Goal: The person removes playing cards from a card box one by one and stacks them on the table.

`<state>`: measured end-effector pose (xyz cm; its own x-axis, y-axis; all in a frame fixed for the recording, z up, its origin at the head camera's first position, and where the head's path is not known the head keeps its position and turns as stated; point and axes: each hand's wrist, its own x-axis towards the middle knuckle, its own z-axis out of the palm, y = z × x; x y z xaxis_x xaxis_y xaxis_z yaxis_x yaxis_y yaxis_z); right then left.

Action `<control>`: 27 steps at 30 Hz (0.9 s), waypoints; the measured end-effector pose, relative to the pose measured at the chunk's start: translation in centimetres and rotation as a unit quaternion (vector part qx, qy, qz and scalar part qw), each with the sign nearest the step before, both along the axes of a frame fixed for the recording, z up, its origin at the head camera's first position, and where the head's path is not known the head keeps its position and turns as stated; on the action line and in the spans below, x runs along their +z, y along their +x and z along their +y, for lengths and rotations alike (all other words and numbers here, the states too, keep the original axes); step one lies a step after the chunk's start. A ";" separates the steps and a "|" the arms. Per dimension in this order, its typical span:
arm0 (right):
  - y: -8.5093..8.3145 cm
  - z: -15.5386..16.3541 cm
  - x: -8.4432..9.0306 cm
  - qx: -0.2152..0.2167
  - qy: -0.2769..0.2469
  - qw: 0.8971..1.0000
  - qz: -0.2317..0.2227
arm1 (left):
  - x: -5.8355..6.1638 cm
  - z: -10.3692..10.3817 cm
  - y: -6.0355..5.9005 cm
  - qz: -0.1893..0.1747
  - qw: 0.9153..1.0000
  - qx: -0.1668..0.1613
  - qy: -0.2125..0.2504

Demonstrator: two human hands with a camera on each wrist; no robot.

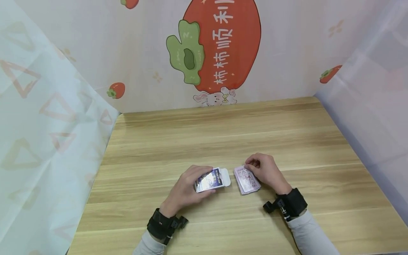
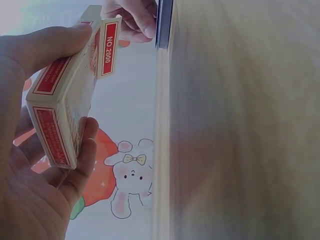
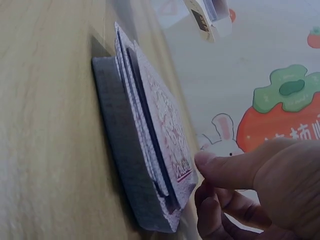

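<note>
From the head view, the left hand [image 1: 186,189] grips a card box [image 1: 210,180] just above the table [image 1: 223,138], its flap open toward the deck of cards [image 1: 247,180] lying just beside it. The right hand [image 1: 266,171] rests on the deck's far edge, steadying it.

The left wrist view shows thumb and fingers [image 2: 85,150] clamped on the box's [image 2: 65,105] long sides, mouth free.

In the right wrist view the thumb [image 3: 230,167] presses the top of the slightly uneven deck [image 3: 150,150]. A printed backdrop [image 1: 220,46] walls in the table; nothing lies between box and deck.
</note>
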<state>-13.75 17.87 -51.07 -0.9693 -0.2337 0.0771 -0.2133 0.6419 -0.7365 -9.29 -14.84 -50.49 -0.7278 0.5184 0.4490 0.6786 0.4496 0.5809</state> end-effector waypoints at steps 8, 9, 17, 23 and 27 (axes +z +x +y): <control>0.7 -0.5 0.7 0.007 -0.022 0.998 0.050 | 0.0 -0.1 0.0 0.005 1.000 -0.009 0.001; 0.8 -0.8 0.8 0.011 -0.031 0.998 0.049 | 0.0 -0.1 0.0 0.005 1.000 -0.009 0.001; 2.5 -2.8 1.7 0.072 -0.166 0.983 -0.024 | -0.2 0.0 0.2 0.002 1.000 -0.016 0.002; 3.1 -3.8 1.3 0.114 -0.228 0.963 -0.084 | -0.2 0.1 0.1 0.003 1.000 -0.026 0.001; 3.3 -4.3 1.1 0.127 -0.253 0.953 -0.108 | -0.2 0.1 0.0 0.007 1.000 -0.031 0.001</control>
